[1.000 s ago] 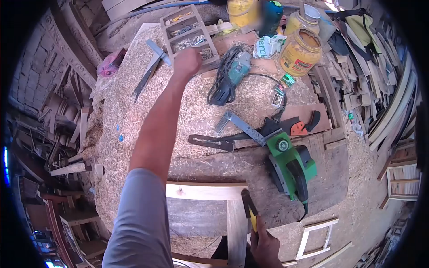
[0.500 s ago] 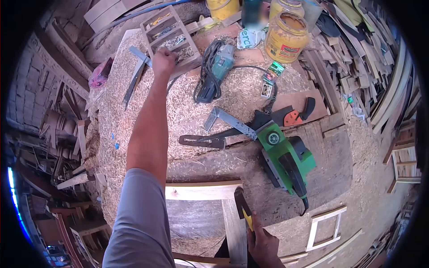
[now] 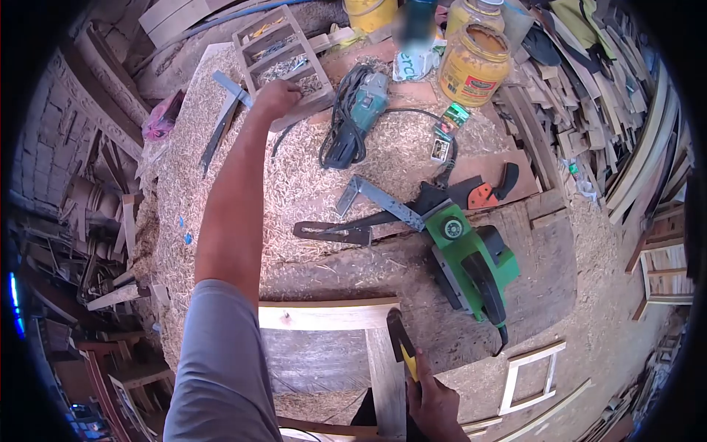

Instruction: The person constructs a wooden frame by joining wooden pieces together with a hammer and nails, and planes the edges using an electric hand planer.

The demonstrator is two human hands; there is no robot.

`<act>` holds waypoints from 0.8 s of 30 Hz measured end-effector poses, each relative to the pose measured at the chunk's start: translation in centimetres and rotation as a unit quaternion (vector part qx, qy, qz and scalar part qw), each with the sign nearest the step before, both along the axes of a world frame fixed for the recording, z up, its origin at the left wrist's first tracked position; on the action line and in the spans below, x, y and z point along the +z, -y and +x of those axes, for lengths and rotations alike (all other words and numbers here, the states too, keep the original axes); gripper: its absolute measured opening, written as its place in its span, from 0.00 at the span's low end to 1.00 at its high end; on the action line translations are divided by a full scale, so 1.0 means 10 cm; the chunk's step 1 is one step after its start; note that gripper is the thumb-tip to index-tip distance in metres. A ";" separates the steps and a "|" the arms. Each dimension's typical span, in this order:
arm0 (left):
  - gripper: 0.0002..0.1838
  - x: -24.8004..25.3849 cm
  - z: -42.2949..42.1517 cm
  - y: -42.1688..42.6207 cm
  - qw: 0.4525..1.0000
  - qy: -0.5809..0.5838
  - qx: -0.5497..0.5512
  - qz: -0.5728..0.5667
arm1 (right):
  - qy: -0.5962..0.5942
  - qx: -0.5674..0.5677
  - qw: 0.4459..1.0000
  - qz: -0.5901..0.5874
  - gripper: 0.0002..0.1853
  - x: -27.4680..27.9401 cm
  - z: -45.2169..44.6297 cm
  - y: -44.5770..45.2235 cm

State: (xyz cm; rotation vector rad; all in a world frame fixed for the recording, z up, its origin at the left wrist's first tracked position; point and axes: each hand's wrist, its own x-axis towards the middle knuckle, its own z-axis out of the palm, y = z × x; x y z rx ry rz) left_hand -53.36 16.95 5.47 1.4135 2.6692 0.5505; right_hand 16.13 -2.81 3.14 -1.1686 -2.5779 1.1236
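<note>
My left hand (image 3: pixel 278 99) reaches to the near end of a wooden compartment tray (image 3: pixel 324 77) at the back of the bench. Its fingers are curled at the near compartment, and whatever they hold is hidden. Small metal pieces lie in the tray's other compartments. My right hand (image 3: pixel 436 404) is closed round a hammer (image 3: pixel 404 349) with a yellow and black handle. The hammer's dark head rests at the corner of a pale wooden frame (image 3: pixel 324 316), where two of its pieces meet.
A green electric planer (image 3: pixel 471 254) lies right of centre, beside a metal square (image 3: pixel 387 204) and an orange-handled saw (image 3: pixel 482 195). A corded grinder (image 3: pixel 361 118) sits near the tray. Yellow tubs (image 3: pixel 471 74) stand behind. Shavings (image 3: pixel 294 195) cover much of the bench.
My left hand has shifted slightly right and down at the tray, and its forearm has swung a little left. My right hand stays on the hammer at the frame corner.
</note>
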 end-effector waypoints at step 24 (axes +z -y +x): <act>0.08 0.00 -0.03 0.33 0.838 0.416 0.163 0.314 | 0.023 0.008 0.999 -0.030 0.36 0.01 -0.02 -0.06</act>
